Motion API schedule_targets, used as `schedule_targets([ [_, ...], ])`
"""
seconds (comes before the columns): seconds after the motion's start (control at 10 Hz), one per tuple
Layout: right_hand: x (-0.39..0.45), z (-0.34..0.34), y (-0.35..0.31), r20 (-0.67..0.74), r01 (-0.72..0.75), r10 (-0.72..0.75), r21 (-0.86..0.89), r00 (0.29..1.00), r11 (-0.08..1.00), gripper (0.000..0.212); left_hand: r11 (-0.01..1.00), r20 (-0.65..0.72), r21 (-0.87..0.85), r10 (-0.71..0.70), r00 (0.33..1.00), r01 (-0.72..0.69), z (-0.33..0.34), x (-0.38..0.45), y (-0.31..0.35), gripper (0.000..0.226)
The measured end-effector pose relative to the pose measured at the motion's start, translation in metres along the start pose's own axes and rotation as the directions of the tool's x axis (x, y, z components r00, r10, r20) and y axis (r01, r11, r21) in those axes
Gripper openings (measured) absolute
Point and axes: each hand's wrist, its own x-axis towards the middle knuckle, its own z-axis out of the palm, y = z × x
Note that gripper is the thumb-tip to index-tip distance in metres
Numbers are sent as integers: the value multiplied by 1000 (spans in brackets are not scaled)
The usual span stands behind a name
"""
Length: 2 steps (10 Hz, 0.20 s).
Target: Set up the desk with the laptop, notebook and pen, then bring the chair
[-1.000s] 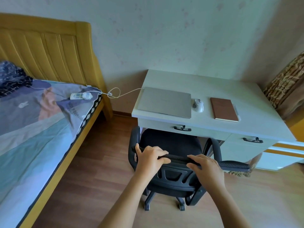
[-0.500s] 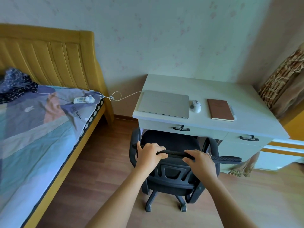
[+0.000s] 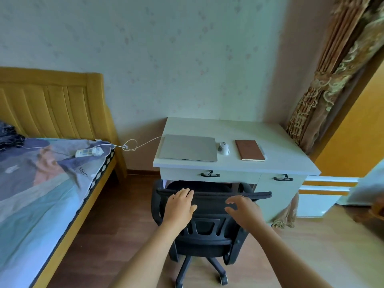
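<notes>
- The black chair [image 3: 204, 221] stands in front of the white desk [image 3: 291, 161], its seat partly under the desk's front edge and its back towards the camera; its wheeled base rests on the wooden floor [image 3: 116, 215]
- The left hand [image 3: 179, 206] lies with its fingers straight and together, fingertips at the top rail of the chair back; whether they touch the rail I cannot tell; it grips nothing
- The right hand [image 3: 244, 210] hovers just behind the chair back with fingers spread and loosely bent, apart from the rail and holding nothing
- On the desk the closed grey laptop [image 3: 188, 148] lies at the left; a white cable [image 3: 141, 143] runs from its left side over to the bed [image 3: 41, 183]
- A white mouse [image 3: 224, 148] sits just to the right of the laptop; the brown notebook [image 3: 250, 150] lies flat and closed to the right of the mouse
- A thin pale object along the notebook's right edge may be the pen; it is too small to tell
- On the bed's patterned cover lies a white power strip [image 3: 89, 152], joined to the cable; the bed has a yellow wooden headboard [image 3: 54, 109]
- A brown patterned curtain [image 3: 324, 80] hangs to the right of the desk
</notes>
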Motion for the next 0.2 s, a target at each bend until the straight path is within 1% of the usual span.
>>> schedule_targets([
  [0.1,-14,-13,7,-50,12,-12,11,999,1000,29,1000,-102,3,-13,995,13,-16,-12,13,47],
  [0.2,-29,-23,17,-126,33,-28,39,992,999,25,998,-217,-54,-33,976,22,-25,-29,29,37],
])
